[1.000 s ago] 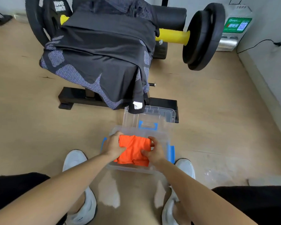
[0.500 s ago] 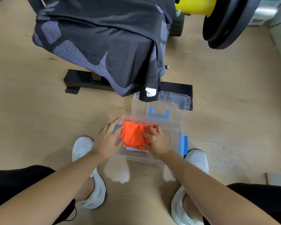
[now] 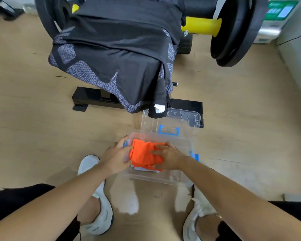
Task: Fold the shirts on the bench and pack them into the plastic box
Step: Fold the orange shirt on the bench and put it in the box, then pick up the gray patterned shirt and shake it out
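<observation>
Now folded orange shirt (image 3: pixel 144 154) fills plastic box (image 3: pixel 186 173)

We see an evenly bright, soft-lit scene with no harsh glare. Pale patches of light fall on the wooden floor (image 3: pixel 33 119) just below the clear plastic box (image 3: pixel 181 178), and faint shadows lie beside the white shoes (image 3: pixel 101 211). Wide-angle distortion bends the edges; the forearms and shoes near the bottom look slightly blurred.
</observation>
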`<state>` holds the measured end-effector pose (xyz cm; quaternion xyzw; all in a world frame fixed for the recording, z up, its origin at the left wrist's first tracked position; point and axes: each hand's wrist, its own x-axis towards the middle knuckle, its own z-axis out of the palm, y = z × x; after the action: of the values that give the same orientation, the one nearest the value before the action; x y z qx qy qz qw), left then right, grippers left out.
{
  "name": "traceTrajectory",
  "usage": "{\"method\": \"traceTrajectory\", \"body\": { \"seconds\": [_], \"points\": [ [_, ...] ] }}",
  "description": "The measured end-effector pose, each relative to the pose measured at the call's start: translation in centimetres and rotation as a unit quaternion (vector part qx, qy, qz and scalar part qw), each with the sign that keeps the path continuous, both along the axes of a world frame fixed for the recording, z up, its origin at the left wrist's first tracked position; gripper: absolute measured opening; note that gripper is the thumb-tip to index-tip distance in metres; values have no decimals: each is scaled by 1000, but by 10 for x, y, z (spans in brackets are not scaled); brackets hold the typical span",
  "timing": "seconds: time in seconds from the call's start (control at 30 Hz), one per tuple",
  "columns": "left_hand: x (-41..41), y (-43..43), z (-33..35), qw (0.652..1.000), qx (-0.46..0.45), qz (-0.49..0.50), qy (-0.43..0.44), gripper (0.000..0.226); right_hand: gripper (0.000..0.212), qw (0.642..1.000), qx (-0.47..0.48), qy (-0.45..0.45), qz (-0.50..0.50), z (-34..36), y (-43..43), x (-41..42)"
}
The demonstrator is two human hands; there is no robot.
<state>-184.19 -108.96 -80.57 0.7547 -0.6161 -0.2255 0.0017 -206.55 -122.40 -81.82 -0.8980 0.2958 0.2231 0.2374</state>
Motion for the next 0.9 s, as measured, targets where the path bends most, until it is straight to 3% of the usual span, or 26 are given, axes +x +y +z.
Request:
{"method": "traceTrajectory", "body": {
  "seconds": [0.1,0.27,0.37,0.5,0.7,0.8,0.9],
  "points": [
    [-3,-14,27,998,54,-27,-31,58,61,1000,11,-24,5,41,-8,-3],
    [-15,-21,83,995,43,-89,-17,35,32,995,-13,-97,-26,117,-23,-11],
    [-23,-16,128,992,24,-125,5,39,8,979,-47,-182,-84,161,-31,-14],
    [-25,-11,197,987,-69,-147,15,35,32,931,-72,-326,-149,224,-39,-9],
    [-11,-43,279,967,-234,-74,64,34,25,868,-143,-444,-170,296,-60,24],
    [10,-71,307,949,-311,-22,50,25,20,872,-145,-435,-171,311,-75,43],
    [35,-96,323,941,-336,33,20,30,36,877,-139,-417,-195,320,-94,60]
  ]
}}
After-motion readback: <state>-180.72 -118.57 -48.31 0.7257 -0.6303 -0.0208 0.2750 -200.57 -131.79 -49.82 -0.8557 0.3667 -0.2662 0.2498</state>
